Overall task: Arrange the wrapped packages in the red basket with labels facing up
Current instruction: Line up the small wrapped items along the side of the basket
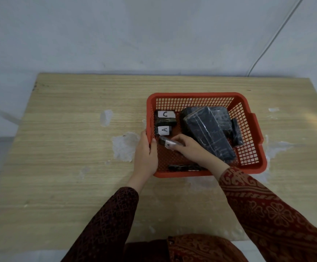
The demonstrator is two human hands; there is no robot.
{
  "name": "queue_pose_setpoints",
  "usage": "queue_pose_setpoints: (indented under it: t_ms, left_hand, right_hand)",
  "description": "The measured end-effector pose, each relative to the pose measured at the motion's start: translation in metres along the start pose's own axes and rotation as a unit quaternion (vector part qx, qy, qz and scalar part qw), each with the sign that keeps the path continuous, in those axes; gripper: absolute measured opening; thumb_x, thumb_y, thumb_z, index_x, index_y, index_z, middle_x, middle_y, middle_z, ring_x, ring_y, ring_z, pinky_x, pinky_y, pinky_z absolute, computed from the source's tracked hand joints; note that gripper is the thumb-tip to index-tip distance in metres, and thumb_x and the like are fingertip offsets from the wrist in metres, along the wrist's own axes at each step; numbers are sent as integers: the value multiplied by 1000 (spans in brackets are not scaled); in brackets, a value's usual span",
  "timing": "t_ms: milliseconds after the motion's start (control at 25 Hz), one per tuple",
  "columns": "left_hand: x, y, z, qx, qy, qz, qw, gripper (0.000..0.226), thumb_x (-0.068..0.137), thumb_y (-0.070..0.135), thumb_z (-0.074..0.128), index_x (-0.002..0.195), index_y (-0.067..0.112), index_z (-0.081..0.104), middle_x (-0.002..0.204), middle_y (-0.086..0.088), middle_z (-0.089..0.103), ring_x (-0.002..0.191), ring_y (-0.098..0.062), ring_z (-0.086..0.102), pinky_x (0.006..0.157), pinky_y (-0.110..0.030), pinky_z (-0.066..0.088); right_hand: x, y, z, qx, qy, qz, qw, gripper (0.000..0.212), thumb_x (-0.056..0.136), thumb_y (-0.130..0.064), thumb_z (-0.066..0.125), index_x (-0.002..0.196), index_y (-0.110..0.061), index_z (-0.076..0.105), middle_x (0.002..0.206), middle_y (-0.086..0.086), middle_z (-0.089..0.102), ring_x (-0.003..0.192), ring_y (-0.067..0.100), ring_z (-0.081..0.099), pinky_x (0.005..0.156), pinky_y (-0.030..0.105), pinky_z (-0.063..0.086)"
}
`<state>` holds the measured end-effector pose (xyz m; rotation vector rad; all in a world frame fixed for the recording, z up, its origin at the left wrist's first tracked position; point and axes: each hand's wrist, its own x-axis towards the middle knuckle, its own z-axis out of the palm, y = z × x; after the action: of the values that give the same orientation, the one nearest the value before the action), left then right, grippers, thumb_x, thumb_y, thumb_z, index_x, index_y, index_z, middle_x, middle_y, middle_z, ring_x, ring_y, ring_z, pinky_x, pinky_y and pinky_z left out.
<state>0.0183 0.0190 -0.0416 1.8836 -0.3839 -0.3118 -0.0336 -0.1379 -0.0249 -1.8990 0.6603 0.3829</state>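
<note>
Risk: small dark film-wrapped package (166,143), pinched in right hand (189,148) fingers at basket's 8 o'clock, white label partly up, could roll label-down if dropped askew; left hand (146,154) clamps red basket (191,95) rim at 9 o'clock; C package (165,117), A package (164,130) already label-up.

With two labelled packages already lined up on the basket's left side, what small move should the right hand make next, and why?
Probably set the small package held by the right hand down just below the A package, label up. C and A already form a column there, and the left hand steadies the red basket.
</note>
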Motion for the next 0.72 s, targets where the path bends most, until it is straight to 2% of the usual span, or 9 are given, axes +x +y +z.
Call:
queue_pose_setpoints:
  t_ms: [80, 200, 320, 440, 560, 640, 720]
  left_hand:
    - [0, -1, -1, 1, -2, -1, 1000, 32, 98, 28, 36, 129, 23, 43, 106, 24, 55, 100, 9, 54, 80, -9, 42]
    - [1, -2, 0, 3, -1, -3, 1000, 33, 98, 29, 35, 130, 23, 43, 107, 20, 57, 100, 8, 54, 80, -10, 43]
    - [1, -2, 0, -4, -3, -8, 1000, 33, 99, 28, 35, 129, 21, 43, 109, 13, 58, 101, 4, 56, 83, -18, 46]
    - [1, -2, 0, -11, -1, -13, 1000, 31, 99, 27, 36, 128, 22, 44, 111, 9, 60, 102, -2, 57, 86, -24, 48]
    - [0, 0, 0, -10, 2, -9, 1000, 29, 99, 26, 36, 126, 25, 44, 114, 7, 60, 104, -4, 57, 89, -27, 48]
    - [0, 1, 0, -9, 3, -10, 1000, 28, 99, 26, 36, 125, 28, 43, 113, 7, 60, 105, -6, 57, 90, -29, 49]
    - [0, 0, 0, -8, 3, -14, 1000, 29, 99, 27, 36, 127, 26, 44, 114, 6, 60, 105, -8, 58, 91, -34, 50]
  right_hand:
    - [4, 1, 1, -68, 16, -21, 997, 29, 84, -35, 68, 108, -20, 62, 98, -2, 62, 83, 11, 57, 61, 17, 40]
    - [9, 0, 7, -103, 61, -46, 992, 35, 80, -29, 72, 109, -13, 62, 96, 3, 64, 85, 15, 59, 63, 18, 43]
    - [13, 1, 11, -185, 101, -87, 974, 27, 85, -21, 68, 109, -9, 63, 106, 12, 65, 95, 24, 62, 82, 36, 52]
    - [14, 0, 16, -294, 129, -138, 937, 36, 88, -17, 62, 122, -9, 59, 120, 12, 53, 108, 27, 55, 92, 40, 49]
    - [11, -2, 22, -369, 129, -161, 906, 45, 84, -17, 64, 125, -10, 48, 119, 10, 54, 110, 26, 52, 82, 39, 54]
    - [11, -4, 21, -410, 141, -168, 885, 33, 86, -12, 59, 118, -10, 50, 113, 9, 58, 107, 26, 54, 77, 37, 53]
    - [14, -9, 19, -441, 149, -168, 869, 26, 90, -9, 50, 116, -8, 52, 112, 10, 60, 109, 26, 53, 80, 35, 50]
